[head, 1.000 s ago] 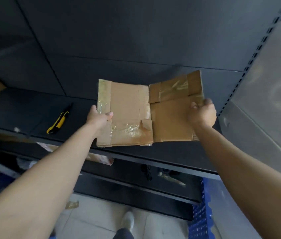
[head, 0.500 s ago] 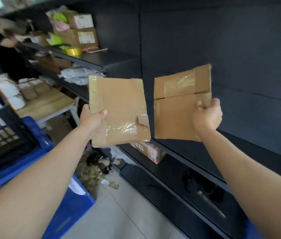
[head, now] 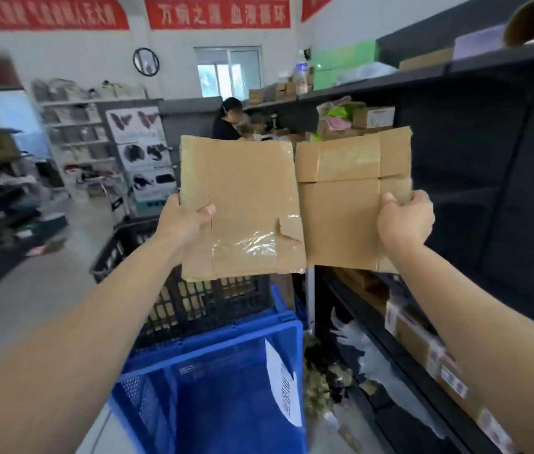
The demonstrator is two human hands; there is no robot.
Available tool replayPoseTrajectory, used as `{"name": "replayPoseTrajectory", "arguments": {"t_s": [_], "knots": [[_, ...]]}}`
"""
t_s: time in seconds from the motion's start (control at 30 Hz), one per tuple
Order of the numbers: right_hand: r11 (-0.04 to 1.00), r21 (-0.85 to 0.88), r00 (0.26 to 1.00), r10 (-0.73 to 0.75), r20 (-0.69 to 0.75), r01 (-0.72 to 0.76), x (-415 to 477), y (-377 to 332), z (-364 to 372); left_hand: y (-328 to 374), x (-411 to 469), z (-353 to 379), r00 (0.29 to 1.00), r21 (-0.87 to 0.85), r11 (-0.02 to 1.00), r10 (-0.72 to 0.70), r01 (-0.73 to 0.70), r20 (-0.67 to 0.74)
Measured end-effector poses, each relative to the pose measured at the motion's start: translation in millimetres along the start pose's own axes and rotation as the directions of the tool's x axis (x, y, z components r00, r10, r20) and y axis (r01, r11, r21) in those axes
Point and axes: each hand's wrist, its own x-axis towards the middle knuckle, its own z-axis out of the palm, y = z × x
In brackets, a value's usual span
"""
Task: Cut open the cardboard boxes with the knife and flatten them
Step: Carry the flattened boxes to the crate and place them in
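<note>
I hold two flattened pieces of brown cardboard up in front of me, side by side. My left hand [head: 185,221] grips the left edge of the larger piece [head: 246,198], which carries strips of clear tape. My right hand [head: 404,221] grips the right edge of the second piece [head: 341,217], taped across its upper part. The inner edges of the two pieces nearly touch. No knife is in view.
A blue plastic crate [head: 226,381] stands on the floor below my arms, with a black crate [head: 187,299] behind it. Dark shelving [head: 475,178] with boxes runs along the right. A person [head: 226,121] works at the far end of the aisle.
I have turned left, away from the dark shelf where the yellow knife lay, carrying both cardboard pieces. The view now faces down the aisle over the crates, and the pieces are closer together.
</note>
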Motion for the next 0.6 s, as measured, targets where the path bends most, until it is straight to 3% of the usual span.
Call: {"name": "replayPoseTrajectory", "arguments": {"t_s": [0.27,0.6], "knots": [[0.998,0.018,0.991,-0.065,0.118,0.064,-18.6,-49.3,141.2,-0.4,94.3,-98.6,0.993,-0.055,0.998,0.008,-0.015,-0.118],[0.993,0.053,0.959,-0.117,0.260,0.106,32.0,-45.3,290.9,-13.6,203.2,-117.0,0.959,-0.003,0.999,0.042,-0.044,-0.279]]}}
